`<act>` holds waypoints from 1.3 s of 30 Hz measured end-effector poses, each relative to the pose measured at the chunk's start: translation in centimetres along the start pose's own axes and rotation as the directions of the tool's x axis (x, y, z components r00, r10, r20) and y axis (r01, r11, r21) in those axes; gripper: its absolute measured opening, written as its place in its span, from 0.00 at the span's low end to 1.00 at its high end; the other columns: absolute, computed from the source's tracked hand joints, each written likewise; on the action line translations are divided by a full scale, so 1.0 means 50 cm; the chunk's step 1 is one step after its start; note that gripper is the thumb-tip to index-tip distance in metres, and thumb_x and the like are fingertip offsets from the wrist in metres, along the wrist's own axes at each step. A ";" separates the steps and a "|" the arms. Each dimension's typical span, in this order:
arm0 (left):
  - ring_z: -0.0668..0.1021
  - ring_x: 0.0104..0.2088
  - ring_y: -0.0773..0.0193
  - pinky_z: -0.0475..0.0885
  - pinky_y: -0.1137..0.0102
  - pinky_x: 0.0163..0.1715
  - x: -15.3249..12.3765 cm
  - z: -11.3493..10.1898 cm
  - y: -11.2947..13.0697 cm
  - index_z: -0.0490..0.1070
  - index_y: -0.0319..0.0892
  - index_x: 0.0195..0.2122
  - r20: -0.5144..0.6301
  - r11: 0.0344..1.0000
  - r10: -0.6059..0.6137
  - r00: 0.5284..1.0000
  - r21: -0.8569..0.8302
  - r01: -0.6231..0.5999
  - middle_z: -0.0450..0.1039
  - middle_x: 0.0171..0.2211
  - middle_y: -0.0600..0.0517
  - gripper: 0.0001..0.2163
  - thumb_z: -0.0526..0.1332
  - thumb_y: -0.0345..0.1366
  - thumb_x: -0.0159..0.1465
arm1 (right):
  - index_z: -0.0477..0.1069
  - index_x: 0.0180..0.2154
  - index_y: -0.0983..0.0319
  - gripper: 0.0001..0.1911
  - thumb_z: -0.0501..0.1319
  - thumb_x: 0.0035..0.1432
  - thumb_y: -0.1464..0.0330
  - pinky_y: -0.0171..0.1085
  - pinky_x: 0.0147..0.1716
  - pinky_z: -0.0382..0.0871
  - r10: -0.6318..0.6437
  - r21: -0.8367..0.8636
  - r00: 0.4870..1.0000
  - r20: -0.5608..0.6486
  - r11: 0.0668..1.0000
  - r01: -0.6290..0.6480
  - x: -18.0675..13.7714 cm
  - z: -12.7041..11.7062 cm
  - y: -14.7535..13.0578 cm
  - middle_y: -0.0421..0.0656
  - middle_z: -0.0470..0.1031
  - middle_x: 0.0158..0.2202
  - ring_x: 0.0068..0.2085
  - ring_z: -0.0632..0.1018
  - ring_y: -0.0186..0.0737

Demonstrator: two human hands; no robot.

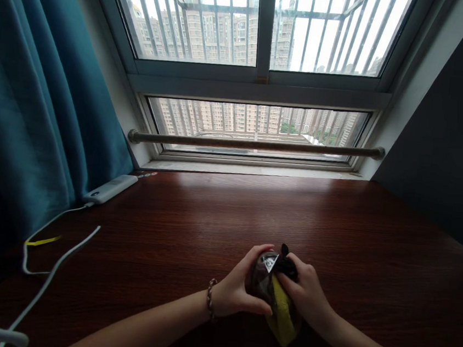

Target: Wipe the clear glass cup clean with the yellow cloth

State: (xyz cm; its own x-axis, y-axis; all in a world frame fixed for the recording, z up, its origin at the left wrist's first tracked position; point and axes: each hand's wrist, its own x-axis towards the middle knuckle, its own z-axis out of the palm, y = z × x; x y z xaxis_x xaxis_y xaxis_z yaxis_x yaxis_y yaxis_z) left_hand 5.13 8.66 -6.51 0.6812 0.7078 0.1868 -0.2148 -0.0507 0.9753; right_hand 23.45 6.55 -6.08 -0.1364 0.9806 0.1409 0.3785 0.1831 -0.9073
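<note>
My left hand (237, 293) and my right hand (305, 294) meet over the dark wooden table (333, 228), near its front edge. Between them they grip a small dark pouch (267, 274) with a white label and a black tab sticking up at its top. A yellow-green piece (282, 317) hangs out below it, under my right fingers. Both hands have their fingers curled round the bundle. A beaded bracelet (210, 299) sits on my left wrist.
A white power bank (111, 188) lies at the table's left rear with white cables (51, 273) running toward me and a yellow tie (42, 241) on one. A teal curtain (27, 108) hangs at left. A barred window with a rail (255, 144) is behind the table.
</note>
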 end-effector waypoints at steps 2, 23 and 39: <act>0.68 0.54 0.54 0.67 0.65 0.50 0.005 0.005 -0.003 0.43 0.52 0.61 -0.014 0.998 0.017 1.000 -0.057 -0.018 0.54 0.58 0.44 0.52 0.73 0.26 0.40 | 0.66 0.32 0.67 0.11 0.56 0.57 0.63 0.35 0.29 0.63 0.014 0.024 1.000 -0.013 1.000 -0.013 0.003 -0.002 0.005 0.45 0.72 0.29 0.29 0.72 0.39; 0.71 0.49 0.54 0.65 0.62 0.50 0.002 -0.004 -0.003 0.51 0.42 0.57 -0.141 0.979 0.033 0.989 0.205 -0.004 0.66 0.49 0.45 0.33 0.64 0.48 0.56 | 0.66 0.31 0.68 0.13 0.55 0.55 0.62 0.35 0.28 0.60 0.069 0.030 0.997 -0.033 0.997 -0.068 0.006 0.000 0.008 0.45 0.70 0.28 0.29 0.68 0.38; 0.72 0.49 0.57 0.66 0.67 0.50 0.005 -0.004 -0.004 0.60 0.42 0.56 -0.093 0.985 0.029 0.995 -0.164 -0.044 0.68 0.50 0.45 0.38 0.72 0.26 0.43 | 0.66 0.31 0.66 0.10 0.58 0.53 0.64 0.34 0.27 0.62 0.024 -0.040 0.999 -0.040 0.999 -0.026 0.004 -0.004 -0.001 0.43 0.72 0.27 0.28 0.72 0.38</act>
State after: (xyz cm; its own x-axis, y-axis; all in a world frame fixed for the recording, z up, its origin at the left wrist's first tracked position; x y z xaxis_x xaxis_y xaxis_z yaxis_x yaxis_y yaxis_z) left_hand 5.22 9.00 -6.70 0.6068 0.7685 0.2030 -0.3565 0.0348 0.9337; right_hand 23.60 6.75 -5.91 -0.0907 0.9868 0.1343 0.4180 0.1601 -0.8942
